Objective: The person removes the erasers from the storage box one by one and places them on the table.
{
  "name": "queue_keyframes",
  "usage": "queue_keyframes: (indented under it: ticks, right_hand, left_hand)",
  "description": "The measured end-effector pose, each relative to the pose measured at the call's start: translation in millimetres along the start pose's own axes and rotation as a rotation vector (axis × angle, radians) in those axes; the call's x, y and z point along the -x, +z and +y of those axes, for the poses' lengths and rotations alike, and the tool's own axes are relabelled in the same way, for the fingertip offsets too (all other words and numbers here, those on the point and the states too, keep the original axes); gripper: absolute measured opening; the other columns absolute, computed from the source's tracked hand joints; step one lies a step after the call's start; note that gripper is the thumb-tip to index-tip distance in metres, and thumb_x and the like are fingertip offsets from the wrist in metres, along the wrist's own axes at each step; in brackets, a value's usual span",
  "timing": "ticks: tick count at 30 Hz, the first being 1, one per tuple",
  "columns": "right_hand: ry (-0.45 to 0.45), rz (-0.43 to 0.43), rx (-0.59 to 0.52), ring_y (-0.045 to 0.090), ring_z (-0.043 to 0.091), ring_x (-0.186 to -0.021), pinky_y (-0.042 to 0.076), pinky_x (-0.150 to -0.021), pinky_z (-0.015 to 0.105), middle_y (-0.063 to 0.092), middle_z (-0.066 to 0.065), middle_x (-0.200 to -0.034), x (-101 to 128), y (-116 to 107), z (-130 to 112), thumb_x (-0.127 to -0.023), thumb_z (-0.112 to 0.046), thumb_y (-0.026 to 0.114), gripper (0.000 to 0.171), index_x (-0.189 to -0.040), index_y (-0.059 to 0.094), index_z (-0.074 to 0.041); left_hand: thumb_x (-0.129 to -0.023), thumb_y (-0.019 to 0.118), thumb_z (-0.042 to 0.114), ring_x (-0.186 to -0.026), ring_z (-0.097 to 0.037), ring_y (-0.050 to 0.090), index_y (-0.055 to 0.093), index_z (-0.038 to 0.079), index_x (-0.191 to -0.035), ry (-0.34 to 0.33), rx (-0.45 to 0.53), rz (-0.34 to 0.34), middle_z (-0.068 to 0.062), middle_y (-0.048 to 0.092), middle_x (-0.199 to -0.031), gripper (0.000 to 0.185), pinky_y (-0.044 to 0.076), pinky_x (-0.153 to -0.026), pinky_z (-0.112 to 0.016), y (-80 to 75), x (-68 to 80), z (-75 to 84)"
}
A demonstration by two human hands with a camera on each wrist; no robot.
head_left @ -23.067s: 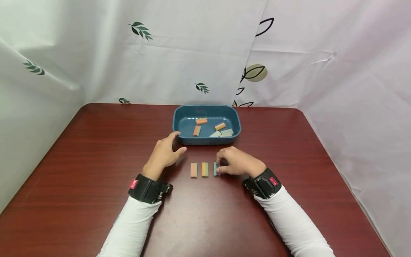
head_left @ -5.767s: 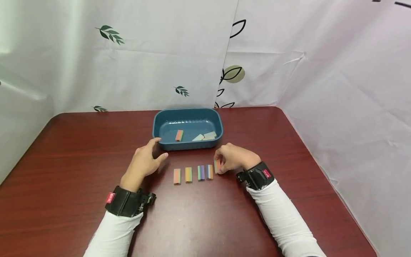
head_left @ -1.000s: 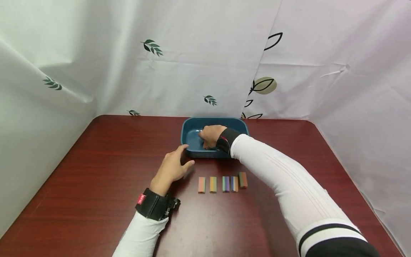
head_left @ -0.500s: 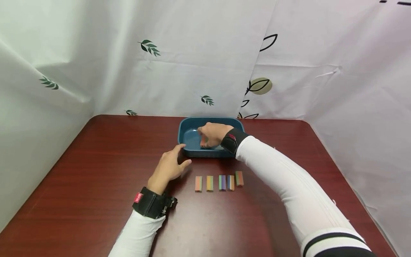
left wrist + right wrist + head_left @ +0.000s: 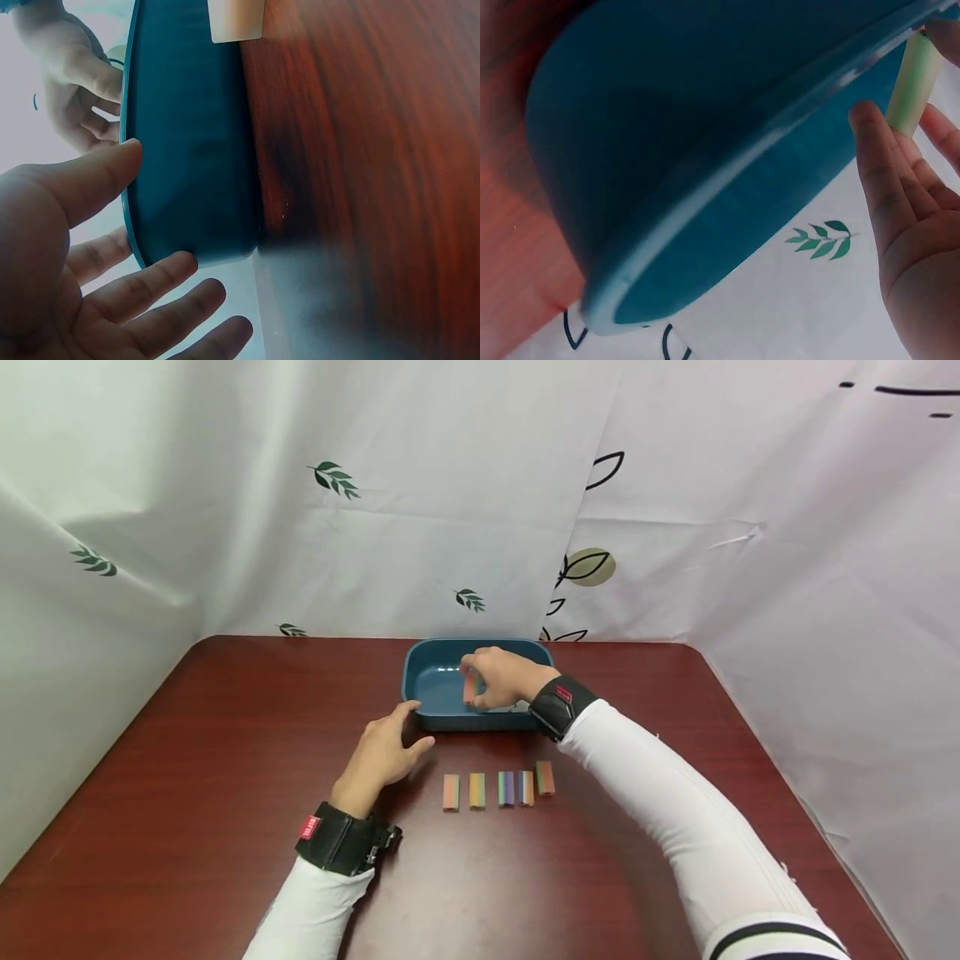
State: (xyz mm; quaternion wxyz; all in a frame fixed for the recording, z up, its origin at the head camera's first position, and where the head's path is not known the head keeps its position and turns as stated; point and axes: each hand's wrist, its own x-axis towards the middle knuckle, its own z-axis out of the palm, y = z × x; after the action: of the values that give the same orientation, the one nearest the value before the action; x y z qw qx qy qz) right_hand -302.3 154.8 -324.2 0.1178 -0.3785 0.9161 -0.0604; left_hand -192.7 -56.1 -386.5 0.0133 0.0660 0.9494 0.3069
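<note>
A dark blue tray (image 5: 420, 681) stands at the middle back of the red-brown table. Above its inside, my right hand (image 5: 504, 679) pinches a small orange-and-green block (image 5: 470, 687); the right wrist view shows that block (image 5: 913, 88) between the fingertips, over the tray's rim (image 5: 705, 217). My left hand (image 5: 384, 753) rests on the table with relaxed fingers, its fingertips at the tray's near left corner. In the left wrist view the thumb and fingers (image 5: 161, 283) bracket the tray wall (image 5: 195, 135). A row of several coloured blocks (image 5: 497, 788) lies in front of the tray.
The rightmost block of the row (image 5: 544, 778) sits slightly further back than the others. A pale piece (image 5: 513, 706) shows in the tray beside my right wrist. White leaf-print curtains (image 5: 337, 527) close off the table's back and sides.
My right hand, down inside the tray a second ago, has risen with a block pinched in its fingers. The left hand and the row of blocks have stayed put.
</note>
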Motion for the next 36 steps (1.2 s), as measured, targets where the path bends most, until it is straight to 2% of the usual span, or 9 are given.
queue_keyframes:
  ticks: [6,12,24,28,36]
  right_hand:
    - [-0.017,0.105,-0.110,0.058,0.020,-0.097,0.051,-0.081,0.035,0.056,0.008,-0.114,12,5,-3,-0.086,-0.021,0.072,0.048,-0.129,0.057,-0.008]
    - [-0.056,0.195,-0.172,0.058,0.021,-0.096,0.051,-0.081,0.035,0.056,0.009,-0.115,27,14,2,-0.084,-0.018,0.073,0.049,-0.128,0.057,-0.004]
    - [-0.039,0.343,-0.254,0.059,0.020,-0.093,0.052,-0.080,0.034,0.056,0.007,-0.107,57,20,9,-0.081,-0.016,0.075,0.046,-0.123,0.061,-0.003]
    - [-0.036,0.386,-0.271,0.060,0.024,-0.094,0.052,-0.080,0.035,0.056,0.008,-0.108,67,24,11,-0.080,-0.015,0.076,0.046,-0.123,0.062,-0.003]
    - [-0.070,0.484,-0.274,0.062,0.027,-0.091,0.054,-0.079,0.039,0.057,0.009,-0.106,85,37,15,-0.078,-0.012,0.079,0.046,-0.120,0.063,-0.003]
  left_hand:
    - [-0.093,0.067,0.030,-0.130,-0.042,0.042,0.037,0.011,-0.148,-0.014,0.004,-0.013,-0.023,0.046,-0.142,0.066,0.038,-0.102,-0.057,-3.7,3.4,-2.2]
    - [-0.093,0.067,0.028,-0.131,-0.041,0.042,0.037,0.011,-0.148,-0.023,0.006,-0.022,-0.023,0.045,-0.143,0.065,0.038,-0.102,-0.057,-3.0,4.3,-1.3]
    - [-0.093,0.067,0.029,-0.130,-0.044,0.041,0.038,0.011,-0.148,-0.005,0.006,-0.006,-0.025,0.047,-0.141,0.065,0.038,-0.101,-0.058,-4.3,3.0,-0.5]
    - [-0.093,0.067,0.029,-0.130,-0.043,0.042,0.037,0.010,-0.148,-0.012,0.005,-0.008,-0.024,0.046,-0.142,0.066,0.038,-0.101,-0.058,-4.4,3.6,-0.6]
    - [-0.093,0.068,0.028,-0.131,-0.042,0.041,0.037,0.009,-0.148,-0.010,0.014,-0.010,-0.024,0.045,-0.143,0.066,0.038,-0.101,-0.058,-2.5,4.5,0.2]
